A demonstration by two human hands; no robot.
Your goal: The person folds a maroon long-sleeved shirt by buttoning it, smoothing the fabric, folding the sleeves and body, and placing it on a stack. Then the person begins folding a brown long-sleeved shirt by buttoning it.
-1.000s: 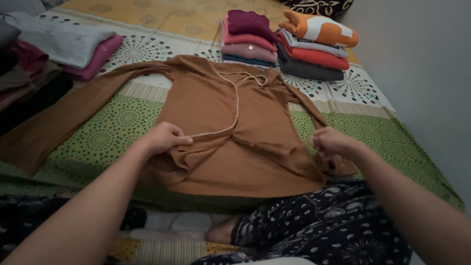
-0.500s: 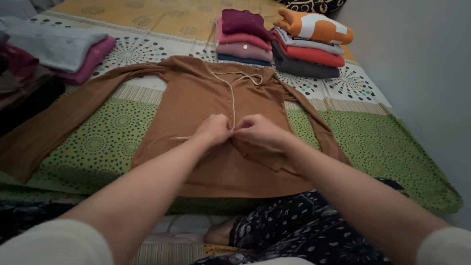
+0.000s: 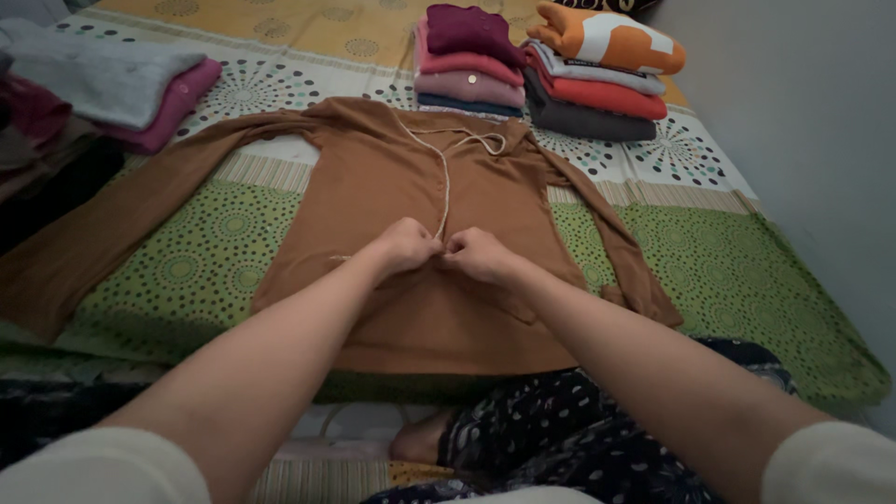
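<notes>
At far left, a loose heap of grey and pink clothes sits on the patterned bedsheet. Your left hand and right hand meet at the middle of the brown long-sleeved top, which lies spread flat in front of you, each pinching its white-trimmed front edge. Far right, two stacks of folded clothes stand side by side.

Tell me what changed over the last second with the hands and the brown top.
Both hands came inward from the open front flaps: the left hand and right hand now meet at the middle of the brown top, pinching its front edges together, closing the front. The sleeves stay spread, and the folded stacks are unmoved.
</notes>
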